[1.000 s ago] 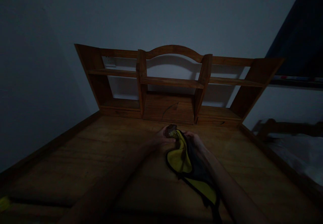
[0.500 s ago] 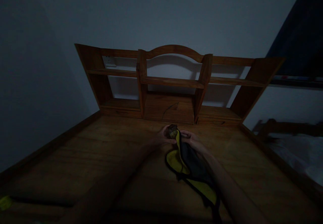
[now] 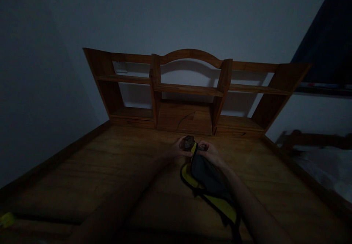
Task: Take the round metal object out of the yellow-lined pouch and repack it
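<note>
Pretty dim shot, so some of this is fuzzy. The left hand (image 3: 176,150) is curled around a small dark lump (image 3: 188,142), rough and knobbly looking; I can't tell what it's made of. The right hand (image 3: 210,152) sits just beside it, fingers closed on the top end of a cloth (image 3: 208,178). The cloth is soft and floppy, dark grey on the face that shows, with yellow along the edges and underside. It drapes from the hands back toward the near side, along the right forearm. Lump and cloth meet right between the two hands, in the middle of the wooden surface (image 3: 110,170), which is broad, flat, warm brown and has a visible grain. At the far end stands a wooden shelf unit (image 3: 189,89) with an arched top rail and open compartments, against a plain pale wall (image 3: 176,16).
</note>
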The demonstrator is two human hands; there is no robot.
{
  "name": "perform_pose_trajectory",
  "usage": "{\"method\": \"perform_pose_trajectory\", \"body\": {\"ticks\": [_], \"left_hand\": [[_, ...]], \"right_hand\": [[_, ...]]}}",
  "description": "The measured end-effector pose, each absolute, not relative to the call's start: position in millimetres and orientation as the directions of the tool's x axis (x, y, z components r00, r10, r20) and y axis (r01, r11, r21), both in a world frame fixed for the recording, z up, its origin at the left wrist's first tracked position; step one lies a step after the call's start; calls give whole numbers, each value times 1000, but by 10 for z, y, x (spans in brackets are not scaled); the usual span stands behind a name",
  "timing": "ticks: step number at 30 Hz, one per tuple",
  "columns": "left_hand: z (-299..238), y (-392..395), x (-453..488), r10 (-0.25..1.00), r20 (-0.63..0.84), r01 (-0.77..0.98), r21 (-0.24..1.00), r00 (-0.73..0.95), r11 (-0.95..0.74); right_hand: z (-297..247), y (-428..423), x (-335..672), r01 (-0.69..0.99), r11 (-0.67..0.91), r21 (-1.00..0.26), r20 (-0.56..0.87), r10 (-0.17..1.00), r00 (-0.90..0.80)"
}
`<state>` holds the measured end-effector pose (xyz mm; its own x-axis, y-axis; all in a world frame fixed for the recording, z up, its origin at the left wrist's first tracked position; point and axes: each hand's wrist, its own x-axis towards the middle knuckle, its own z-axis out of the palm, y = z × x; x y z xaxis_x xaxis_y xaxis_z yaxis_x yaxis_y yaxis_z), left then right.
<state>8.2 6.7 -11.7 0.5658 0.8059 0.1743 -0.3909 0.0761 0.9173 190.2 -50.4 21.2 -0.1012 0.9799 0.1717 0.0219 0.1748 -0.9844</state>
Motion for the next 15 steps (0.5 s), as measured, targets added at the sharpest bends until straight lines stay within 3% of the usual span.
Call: {"method": "perform_pose_trajectory", "body": {"ticks": [10,15], "left_hand": [[-123,32,105,830,156,-412,906,535,95],[-105,8,80,841,123,-422,897,527,134]], "right_hand": [[213,-479,1980,104,228,-968,221,972,-77],[227,-498,1976,111,257,-960,235,956,-178]]}}
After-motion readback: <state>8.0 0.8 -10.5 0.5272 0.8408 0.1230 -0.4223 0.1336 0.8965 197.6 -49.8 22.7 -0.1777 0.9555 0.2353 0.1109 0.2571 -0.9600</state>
